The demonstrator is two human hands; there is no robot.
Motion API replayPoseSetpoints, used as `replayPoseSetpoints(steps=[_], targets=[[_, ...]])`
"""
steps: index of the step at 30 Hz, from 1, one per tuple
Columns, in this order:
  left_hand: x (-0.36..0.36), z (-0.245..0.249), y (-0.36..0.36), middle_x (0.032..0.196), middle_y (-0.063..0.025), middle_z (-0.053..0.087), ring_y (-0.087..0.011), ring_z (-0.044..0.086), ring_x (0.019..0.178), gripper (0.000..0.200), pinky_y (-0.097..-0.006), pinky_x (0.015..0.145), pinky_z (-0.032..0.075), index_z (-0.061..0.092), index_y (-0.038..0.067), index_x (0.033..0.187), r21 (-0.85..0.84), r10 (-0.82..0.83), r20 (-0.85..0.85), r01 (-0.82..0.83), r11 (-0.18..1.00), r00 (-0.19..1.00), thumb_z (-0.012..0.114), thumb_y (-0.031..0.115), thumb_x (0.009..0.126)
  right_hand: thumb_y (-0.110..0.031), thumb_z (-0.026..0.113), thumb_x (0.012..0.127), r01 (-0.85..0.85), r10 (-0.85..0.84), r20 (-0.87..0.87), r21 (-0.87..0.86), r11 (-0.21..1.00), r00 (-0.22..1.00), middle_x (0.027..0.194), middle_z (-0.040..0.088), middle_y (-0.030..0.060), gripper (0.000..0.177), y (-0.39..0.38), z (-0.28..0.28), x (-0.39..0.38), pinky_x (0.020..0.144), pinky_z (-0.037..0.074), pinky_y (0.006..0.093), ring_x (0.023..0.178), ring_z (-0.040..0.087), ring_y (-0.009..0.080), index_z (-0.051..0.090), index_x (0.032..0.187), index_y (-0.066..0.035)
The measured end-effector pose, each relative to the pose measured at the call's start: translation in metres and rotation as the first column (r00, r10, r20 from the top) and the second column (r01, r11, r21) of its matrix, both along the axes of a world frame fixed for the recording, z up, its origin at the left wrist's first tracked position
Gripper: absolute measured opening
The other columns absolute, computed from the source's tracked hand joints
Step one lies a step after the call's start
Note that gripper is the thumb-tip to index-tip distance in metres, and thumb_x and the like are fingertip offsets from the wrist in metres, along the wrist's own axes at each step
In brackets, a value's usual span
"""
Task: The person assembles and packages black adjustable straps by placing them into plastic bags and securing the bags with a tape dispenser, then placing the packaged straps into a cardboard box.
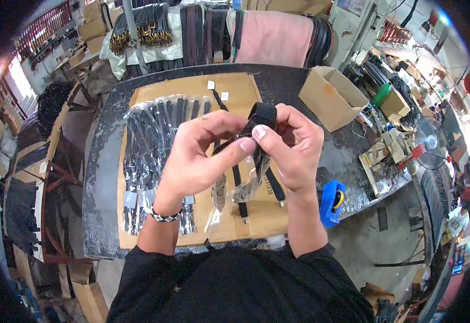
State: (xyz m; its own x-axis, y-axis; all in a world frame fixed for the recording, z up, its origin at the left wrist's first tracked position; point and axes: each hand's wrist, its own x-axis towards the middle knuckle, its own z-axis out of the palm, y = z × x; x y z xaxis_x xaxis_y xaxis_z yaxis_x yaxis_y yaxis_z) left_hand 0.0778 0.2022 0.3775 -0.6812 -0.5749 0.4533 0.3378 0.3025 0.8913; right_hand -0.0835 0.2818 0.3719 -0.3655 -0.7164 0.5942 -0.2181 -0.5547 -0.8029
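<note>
Up in front of my chest, both hands pinch a black belt (264, 113), its textured end bent into a loop above my fingers. My left hand (200, 156) has thumb and fingers closed on its left side, and my right hand (297, 148) grips the other side, the thumbs nearly touching. Clear plastic sleeve (248, 189) hangs below. Beneath my hands, another black belt (242, 207) with a metal tip lies on a cardboard sheet (192, 89), near small white tags (224, 96). Several sleeved black belts (151, 142) are laid side by side at left.
An open cardboard box (332, 97) stands at the table's back right. A blue tape dispenser (329, 204) sits at the right front edge. Behind the dark table (283, 81), belts with gold buckles (143, 35) hang on a rack. A machine (388, 156) is at far right.
</note>
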Motion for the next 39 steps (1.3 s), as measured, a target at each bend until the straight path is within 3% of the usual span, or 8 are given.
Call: replayPoseSetpoints(steps=[2,8,17,29,35,36,39], targets=[[0.002,0.006,0.003,0.091,-0.0018,0.068,-0.0047,0.06,0.085,0.02,-0.0232,0.075,0.05,0.066,-0.004,0.103,-0.043,0.029,0.001,-0.029,0.999,1.0,0.074,0.008,0.089,-0.006,0.075,0.081,0.007,-0.009,-0.07,-0.041,0.999,0.998,0.068,0.053,-0.0045,0.019,-0.001,0.005,0.001,0.056,0.036,0.0203,0.062,0.046,0.0026,0.057,0.073,-0.004],[0.003,0.007,0.009,0.09,-0.0001,0.068,-0.0029,0.06,0.083,0.017,-0.0201,0.071,0.049,0.067,-0.005,0.101,0.129,-0.033,0.024,0.03,0.991,0.999,0.074,0.006,0.09,-0.005,0.075,0.08,0.014,-0.016,-0.045,-0.039,0.999,0.999,0.068,0.053,-0.0048,0.02,0.002,0.004,0.004,0.056,0.036,0.0204,0.063,0.046,0.0023,0.057,0.072,-0.004],[-0.001,-0.019,0.012,0.083,0.0007,0.069,-0.0024,0.06,0.077,0.014,-0.0185,0.066,0.047,0.073,-0.004,0.097,0.165,0.006,-0.043,0.001,0.986,0.999,0.074,0.009,0.09,-0.005,0.075,0.08,0.097,-0.098,-0.128,-0.007,0.995,0.987,0.068,0.054,-0.0024,0.018,0.012,-0.007,0.005,0.056,0.037,0.0211,0.062,0.048,0.0043,0.058,0.073,-0.004],[-0.012,-0.037,0.016,0.085,0.0024,0.068,-0.0014,0.056,0.076,0.014,-0.0187,0.064,0.044,0.072,-0.003,0.099,0.23,-0.03,-0.062,0.043,0.972,0.998,0.073,0.008,0.091,-0.007,0.075,0.082,0.068,-0.068,0.011,0.032,0.997,0.998,0.07,0.053,-0.0031,0.017,0.017,-0.028,0.002,0.057,0.038,0.0221,0.064,0.048,0.005,0.06,0.076,-0.003],[-0.018,-0.047,0.01,0.082,0.0033,0.067,-0.0011,0.055,0.072,0.012,-0.0186,0.061,0.042,0.072,-0.002,0.097,0.13,0.009,0.092,-0.021,0.991,0.996,0.073,0.008,0.091,-0.008,0.073,0.086,0.019,-0.025,0.036,0.151,0.988,0.999,0.076,0.062,-0.0013,0.012,0.026,-0.037,-0.011,0.062,0.044,0.0222,0.071,0.055,0.0053,0.063,0.085,-0.002],[-0.021,-0.048,0.011,0.08,0.003,0.067,-0.0011,0.055,0.07,0.012,-0.0184,0.06,0.042,0.072,-0.002,0.096,0.174,-0.006,0.052,-0.003,0.985,0.999,0.073,0.008,0.09,-0.009,0.071,0.089,0.025,-0.023,-0.01,0.185,0.983,1.0,0.083,0.066,0.0015,0.012,0.031,-0.041,-0.019,0.067,0.047,0.0222,0.078,0.061,0.0069,0.067,0.095,0.0],[-0.023,-0.051,0.006,0.078,-0.0005,0.069,-0.004,0.06,0.069,0.008,-0.0188,0.061,0.045,0.072,-0.003,0.089,0.196,0.048,0.068,-0.06,0.979,0.997,0.074,0.005,0.087,-0.013,0.068,0.093,0.094,-0.114,0.098,0.189,0.978,0.989,0.09,0.069,0.0042,0.017,0.053,-0.052,-0.039,0.07,0.05,0.0229,0.083,0.065,0.0086,0.068,0.104,0.0]])
